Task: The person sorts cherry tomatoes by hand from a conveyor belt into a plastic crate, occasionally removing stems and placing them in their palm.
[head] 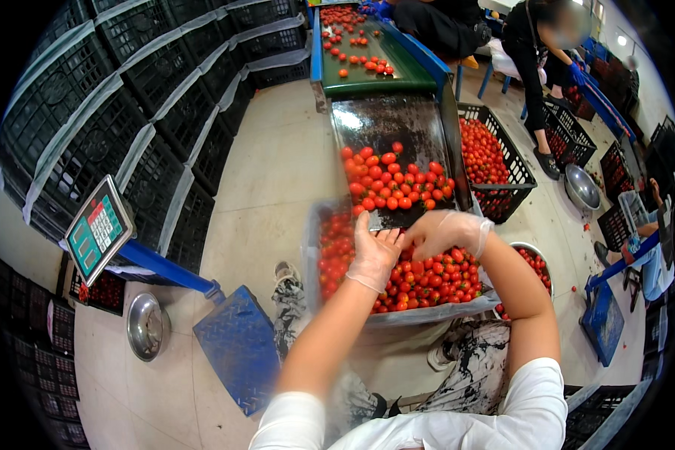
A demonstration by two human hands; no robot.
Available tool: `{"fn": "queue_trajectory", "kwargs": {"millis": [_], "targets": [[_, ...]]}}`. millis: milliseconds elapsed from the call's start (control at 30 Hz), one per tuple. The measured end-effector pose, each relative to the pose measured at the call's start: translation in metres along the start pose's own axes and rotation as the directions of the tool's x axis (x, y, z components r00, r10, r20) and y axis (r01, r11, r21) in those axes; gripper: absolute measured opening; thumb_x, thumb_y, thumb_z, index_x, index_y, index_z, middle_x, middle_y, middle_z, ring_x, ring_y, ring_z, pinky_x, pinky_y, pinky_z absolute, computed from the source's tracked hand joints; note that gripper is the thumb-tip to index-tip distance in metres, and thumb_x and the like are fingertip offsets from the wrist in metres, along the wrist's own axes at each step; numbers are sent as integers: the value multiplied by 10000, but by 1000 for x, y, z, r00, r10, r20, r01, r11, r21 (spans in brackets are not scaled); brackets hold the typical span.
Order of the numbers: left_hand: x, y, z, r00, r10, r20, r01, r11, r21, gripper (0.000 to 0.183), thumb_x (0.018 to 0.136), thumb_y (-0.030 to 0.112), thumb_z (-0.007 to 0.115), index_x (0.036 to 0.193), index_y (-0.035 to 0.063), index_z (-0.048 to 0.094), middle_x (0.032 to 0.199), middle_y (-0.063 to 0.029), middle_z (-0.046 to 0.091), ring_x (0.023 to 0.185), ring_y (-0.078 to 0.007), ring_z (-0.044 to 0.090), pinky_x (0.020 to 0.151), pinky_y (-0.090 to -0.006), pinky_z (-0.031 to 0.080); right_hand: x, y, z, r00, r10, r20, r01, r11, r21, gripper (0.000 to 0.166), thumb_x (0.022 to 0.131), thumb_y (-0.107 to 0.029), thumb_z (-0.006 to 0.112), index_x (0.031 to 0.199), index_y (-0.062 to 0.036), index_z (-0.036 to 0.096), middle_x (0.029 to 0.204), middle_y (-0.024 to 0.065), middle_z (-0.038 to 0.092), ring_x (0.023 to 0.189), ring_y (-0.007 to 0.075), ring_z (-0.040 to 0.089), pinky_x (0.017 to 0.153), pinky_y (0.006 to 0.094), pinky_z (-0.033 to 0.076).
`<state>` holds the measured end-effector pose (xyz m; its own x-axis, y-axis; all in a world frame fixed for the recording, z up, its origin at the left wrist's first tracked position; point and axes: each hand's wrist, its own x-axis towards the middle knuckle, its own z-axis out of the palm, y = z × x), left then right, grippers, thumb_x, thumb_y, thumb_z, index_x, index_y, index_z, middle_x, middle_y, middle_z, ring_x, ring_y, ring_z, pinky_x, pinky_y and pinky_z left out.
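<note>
My left hand (376, 253), in a clear thin glove, is palm up at the lower lip of a dark metal chute (391, 115). Its thumb stands apart, and no tomato shows in the palm. Beside it, my right hand (449, 232), gloved alike, bends its fingers down at the lip's right end; whether they grip anything is hidden. Red cherry tomatoes (396, 183) lie bunched on the chute's lower half. Below both hands stands a crate with a pale plastic liner (444, 312), filled with cherry tomatoes (422, 284).
A green conveyor belt (365, 79) carries tomatoes above the chute. Black crates (163, 95) are stacked left, near a blue platform scale (239, 349) and steel bowl (146, 326). A tomato-filled crate (520, 191) and white tub (550, 275) stand right. Other people work beyond.
</note>
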<state>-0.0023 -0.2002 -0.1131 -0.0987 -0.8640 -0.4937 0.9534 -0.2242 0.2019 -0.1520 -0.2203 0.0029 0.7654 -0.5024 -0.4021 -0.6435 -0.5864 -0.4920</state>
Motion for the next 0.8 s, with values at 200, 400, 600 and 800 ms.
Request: {"fn": "queue_trajectory", "kwargs": {"millis": [200, 400, 600, 800], "targets": [[-10, -8, 17, 999, -29, -30, 28, 999, -26, 849, 797, 479, 584, 1408, 55, 173, 1481, -134, 197, 1384, -284, 160, 1120, -425, 57, 37, 105, 0, 488, 161, -858, -219, 974, 59, 401, 741, -179, 630, 1115, -38, 611, 1132, 175, 582, 1141, 312, 489, 950, 354, 407], [-8, -4, 10, 1000, -24, -5, 24, 1000, -14, 850, 795, 479, 584, 1407, 55, 174, 1480, -137, 195, 1383, -282, 167, 1119, -427, 65, 69, 85, 9, 514, 13, -858, -176, 980, -91, 119, 743, -149, 631, 848, -113, 671, 972, 81, 605, 915, 299, 561, 793, 417, 454], [-8, -5, 11, 999, -34, -27, 34, 999, -25, 877, 794, 474, 588, 1419, 62, 130, 1485, -144, 172, 1387, -284, 148, 1117, -431, 75, 90, 57, 24, 632, 143, -762, -459, 861, -219, 168, 734, -189, 649, 869, -95, 616, 904, 107, 591, 890, 288, 576, 767, 428, 425], [-9, -5, 13, 999, -22, -32, 21, 999, -35, 904, 796, 467, 587, 1428, 59, 85, 1496, -151, 136, 1395, -289, 114, 1116, -437, 73, 99, 53, 29, 589, 227, -775, -583, 784, -214, 158, 727, -169, 645, 869, -104, 620, 918, 104, 594, 914, 270, 577, 788, 415, 406]]}}
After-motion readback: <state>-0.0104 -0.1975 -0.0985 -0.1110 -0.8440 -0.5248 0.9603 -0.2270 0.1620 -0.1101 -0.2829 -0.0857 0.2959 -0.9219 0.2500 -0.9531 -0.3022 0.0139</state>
